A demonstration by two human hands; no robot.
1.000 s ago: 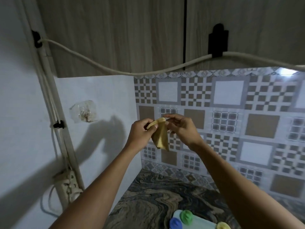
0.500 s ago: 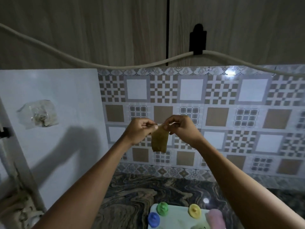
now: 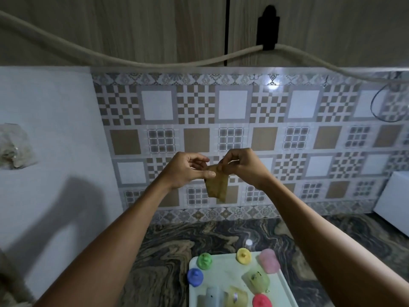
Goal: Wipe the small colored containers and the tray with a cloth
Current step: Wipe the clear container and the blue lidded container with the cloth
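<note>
A small tan cloth [image 3: 217,187] hangs in front of the tiled wall, pinched at its top edge between my left hand [image 3: 188,169] and my right hand [image 3: 240,165]. Far below, a pale tray [image 3: 223,274] lies on the marbled counter. On it are small colored pieces: green lid [image 3: 205,260], blue lid [image 3: 195,276], yellow lid [image 3: 244,255], red lid [image 3: 261,301], a pink container [image 3: 269,260], a light green container [image 3: 256,280], a yellow container [image 3: 236,298] and a grey one [image 3: 210,298]. The tray's near part is cut off by the frame.
A white box [image 3: 394,204] stands on the counter [image 3: 168,251] at the right. A thick cable [image 3: 132,60] sags along the wall under wooden cabinets [image 3: 155,25]. A clear wall hook [image 3: 15,147] sticks to the white wall at left. A small white cap [image 3: 249,242] lies behind the tray.
The view has swung right and down, bringing more of the tray and containers into sight. Both hands stay together on the cloth's top, my left fingers now spread more.
</note>
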